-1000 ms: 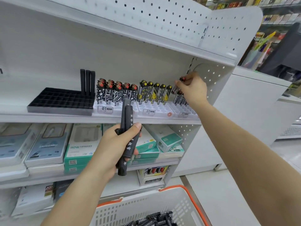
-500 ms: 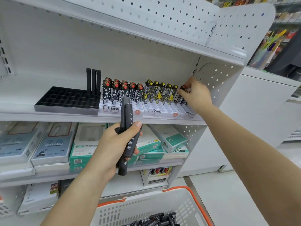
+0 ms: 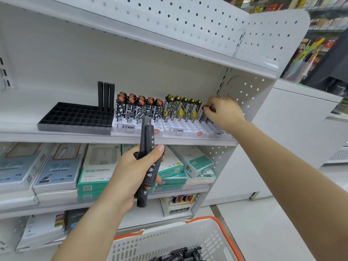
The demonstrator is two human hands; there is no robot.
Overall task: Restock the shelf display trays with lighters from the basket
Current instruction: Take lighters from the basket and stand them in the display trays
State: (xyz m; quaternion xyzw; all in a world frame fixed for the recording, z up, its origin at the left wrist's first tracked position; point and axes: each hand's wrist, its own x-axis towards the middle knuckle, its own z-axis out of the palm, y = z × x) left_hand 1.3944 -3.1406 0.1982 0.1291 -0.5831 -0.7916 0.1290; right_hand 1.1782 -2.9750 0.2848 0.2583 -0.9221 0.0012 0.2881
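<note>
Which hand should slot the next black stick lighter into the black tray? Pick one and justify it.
Left. The left hand already grips the black stick lighters just below the black tray. The right hand is busy with lighters in the rightmost white tray.

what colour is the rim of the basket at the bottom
Orange, on the white perforated plastic basket; clearest in the head view.

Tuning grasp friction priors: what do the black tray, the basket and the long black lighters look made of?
Black tray: moulded plastic, semi-matte, judging by the thin grid cells and soft sheen. Basket: white plastic with slotted walls and an orange rim, probably plastic too. Long black lighters held by the left hand: matte black with white print; plastic or coated metal, unclear.
</note>
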